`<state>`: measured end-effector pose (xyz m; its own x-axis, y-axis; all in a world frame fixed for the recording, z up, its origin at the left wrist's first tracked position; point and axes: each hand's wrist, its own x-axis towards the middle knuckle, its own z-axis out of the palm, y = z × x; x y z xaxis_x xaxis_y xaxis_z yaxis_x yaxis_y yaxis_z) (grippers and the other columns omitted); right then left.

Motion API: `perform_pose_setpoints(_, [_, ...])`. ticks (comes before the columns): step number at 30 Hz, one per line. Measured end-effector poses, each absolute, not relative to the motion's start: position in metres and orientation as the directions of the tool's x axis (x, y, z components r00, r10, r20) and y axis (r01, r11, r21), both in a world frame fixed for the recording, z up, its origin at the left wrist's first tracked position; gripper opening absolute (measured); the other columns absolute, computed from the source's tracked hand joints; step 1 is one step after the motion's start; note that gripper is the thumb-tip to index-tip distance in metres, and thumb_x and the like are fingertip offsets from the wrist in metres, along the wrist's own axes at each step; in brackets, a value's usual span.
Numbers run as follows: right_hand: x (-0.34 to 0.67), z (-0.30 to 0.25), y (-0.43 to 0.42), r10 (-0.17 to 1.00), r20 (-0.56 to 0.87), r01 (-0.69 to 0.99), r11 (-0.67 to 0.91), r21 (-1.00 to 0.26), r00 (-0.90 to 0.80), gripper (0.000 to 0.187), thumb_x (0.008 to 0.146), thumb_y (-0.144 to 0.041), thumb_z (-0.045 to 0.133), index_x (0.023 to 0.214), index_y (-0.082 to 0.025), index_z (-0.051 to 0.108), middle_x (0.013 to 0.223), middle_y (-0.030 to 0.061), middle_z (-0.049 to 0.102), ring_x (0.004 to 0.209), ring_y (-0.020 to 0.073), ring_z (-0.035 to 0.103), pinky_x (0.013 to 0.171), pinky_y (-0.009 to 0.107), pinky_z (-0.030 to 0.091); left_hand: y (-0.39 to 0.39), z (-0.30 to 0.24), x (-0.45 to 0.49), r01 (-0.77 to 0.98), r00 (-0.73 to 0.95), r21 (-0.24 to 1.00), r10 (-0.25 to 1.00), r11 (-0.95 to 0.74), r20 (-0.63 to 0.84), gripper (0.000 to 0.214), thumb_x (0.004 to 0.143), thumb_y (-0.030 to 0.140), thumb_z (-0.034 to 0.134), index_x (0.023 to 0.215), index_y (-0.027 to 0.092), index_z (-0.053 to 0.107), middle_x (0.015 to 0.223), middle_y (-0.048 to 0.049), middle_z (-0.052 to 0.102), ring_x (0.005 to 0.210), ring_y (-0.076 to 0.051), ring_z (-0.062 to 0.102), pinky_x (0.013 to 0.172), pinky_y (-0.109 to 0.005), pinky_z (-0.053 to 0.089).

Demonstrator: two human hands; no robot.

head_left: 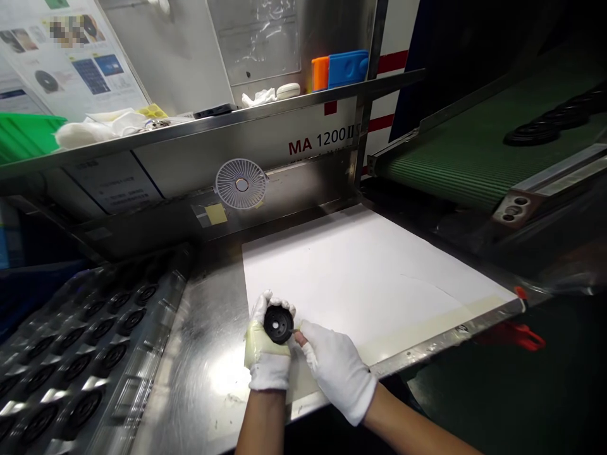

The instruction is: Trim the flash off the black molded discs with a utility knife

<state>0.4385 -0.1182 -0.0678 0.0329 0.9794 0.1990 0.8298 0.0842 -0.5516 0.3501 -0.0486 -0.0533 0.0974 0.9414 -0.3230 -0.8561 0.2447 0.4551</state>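
My left hand (266,347), in a white glove with a pale yellow covering, has its fingers wrapped round a round black plastic part (271,321). The dished face of this part looks up at me, with a small light hole at its centre. From the right, my right hand (336,368) comes up to the part's rim, its gloved fingers pinched together. A bare fingertip shows through the glove. Something small and dark sticks out of the pinch at the rim, too small to name. Both hands are above the near edge of the metal table (190,354).
A white sheet (341,272) covers much of the table. At left lies a tray (137,379) of similar black parts. A small fan (241,184) faces me below a shelf (213,123) of odds and ends. A green conveyor (441,164) carries black parts at right.
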Motion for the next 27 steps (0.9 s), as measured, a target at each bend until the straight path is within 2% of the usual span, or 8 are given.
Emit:
perform_pose_setpoints(4, [0.431, -0.066, -0.122, 0.980, 0.197, 0.845, 0.094, -0.526, 0.014, 0.022, 0.093, -0.030, 0.036, 0.082, -0.023, 0.054, 0.072, -0.0022, 0.062, 0.063, 0.0149, 0.058, 0.055, 0.025, 0.029, -0.056, -0.053, 0.349, -0.867, -0.023, 0.484, 0.961, 0.118, -0.276, 0.015, 0.071, 0.014, 0.060, 0.085, 0.020, 0.059, 0.072, 0.0019, 0.059, 0.070, -0.010, 0.057, 0.075, -0.028, 0.047])
perform_pose_setpoints(6, [0.435, -0.065, -0.121, 0.980, 0.200, 0.848, 0.096, -0.522, 0.012, 0.022, 0.093, -0.029, 0.037, 0.080, -0.023, 0.054, 0.071, -0.0024, 0.062, 0.063, 0.0149, 0.057, 0.055, 0.025, 0.029, -0.061, -0.052, 0.344, -0.839, 0.073, 0.502, 0.958, 0.208, -0.276, 0.029, 0.070, 0.015, 0.057, 0.099, 0.020, 0.058, 0.088, -0.0053, 0.063, 0.085, -0.019, 0.060, 0.077, -0.036, 0.048])
perform_pose_setpoints(8, [0.441, -0.064, -0.120, 0.979, 0.202, 0.841, 0.095, -0.533, 0.018, 0.020, 0.093, -0.029, 0.038, 0.083, -0.023, 0.054, 0.074, -0.0020, 0.063, 0.065, 0.0148, 0.058, 0.056, 0.025, 0.030, -0.065, -0.051, 0.339, -0.796, 0.195, 0.511, 0.936, 0.325, -0.292, 0.037, 0.069, 0.017, 0.054, 0.106, 0.017, 0.057, 0.092, -0.0114, 0.063, 0.089, -0.027, 0.059, 0.072, -0.041, 0.049])
perform_pose_setpoints(12, [0.449, -0.065, -0.117, 0.980, 0.185, 0.848, 0.035, -0.528, 0.074, 0.019, 0.092, -0.028, 0.039, 0.083, -0.022, 0.054, 0.073, -0.0015, 0.062, 0.064, 0.0148, 0.057, 0.055, 0.024, 0.029, -0.061, -0.052, 0.341, -0.803, 0.199, 0.489, 0.926, 0.341, -0.320, 0.022, 0.068, 0.015, 0.056, 0.090, 0.016, 0.061, 0.067, -0.0043, 0.060, 0.067, -0.019, 0.059, 0.063, -0.034, 0.049])
perform_pose_setpoints(17, [0.437, -0.068, -0.124, 0.979, 0.193, 0.848, 0.049, -0.528, 0.063, 0.019, 0.092, -0.028, 0.039, 0.081, -0.023, 0.054, 0.070, -0.0027, 0.061, 0.061, 0.0139, 0.056, 0.054, 0.024, 0.028, -0.053, -0.053, 0.353, -0.853, 0.087, 0.454, 0.928, 0.257, -0.361, 0.006, 0.070, 0.015, 0.062, 0.071, 0.017, 0.057, 0.062, 0.0026, 0.054, 0.060, -0.010, 0.054, 0.065, -0.027, 0.048])
perform_pose_setpoints(20, [0.430, -0.066, -0.128, 0.983, 0.179, 0.843, 0.072, -0.533, 0.029, 0.022, 0.093, -0.029, 0.037, 0.079, -0.023, 0.054, 0.070, -0.0022, 0.062, 0.060, 0.0143, 0.055, 0.054, 0.024, 0.028, -0.056, -0.053, 0.351, -0.857, 0.019, 0.478, 0.938, 0.194, -0.346, 0.013, 0.070, 0.013, 0.060, 0.080, 0.020, 0.059, 0.068, 0.0024, 0.058, 0.066, -0.010, 0.057, 0.072, -0.028, 0.049])
perform_pose_setpoints(24, [0.434, -0.062, -0.127, 0.981, 0.194, 0.823, 0.115, -0.557, -0.006, 0.019, 0.092, -0.028, 0.038, 0.084, -0.024, 0.054, 0.074, -0.0025, 0.063, 0.065, 0.0143, 0.057, 0.056, 0.025, 0.030, -0.061, -0.051, 0.340, -0.795, 0.183, 0.505, 0.928, 0.334, -0.326, 0.035, 0.070, 0.019, 0.055, 0.104, 0.017, 0.058, 0.093, -0.0112, 0.062, 0.088, -0.026, 0.059, 0.072, -0.043, 0.049])
perform_pose_setpoints(27, [0.442, -0.060, -0.123, 0.980, 0.193, 0.819, 0.073, -0.569, 0.048, 0.018, 0.093, -0.028, 0.038, 0.086, -0.023, 0.054, 0.075, -0.0025, 0.062, 0.065, 0.0136, 0.056, 0.056, 0.024, 0.030, -0.059, -0.048, 0.339, -0.800, 0.219, 0.478, 0.919, 0.362, -0.329, 0.021, 0.071, 0.018, 0.055, 0.090, 0.015, 0.061, 0.073, -0.0060, 0.060, 0.073, -0.021, 0.059, 0.066, -0.039, 0.050])
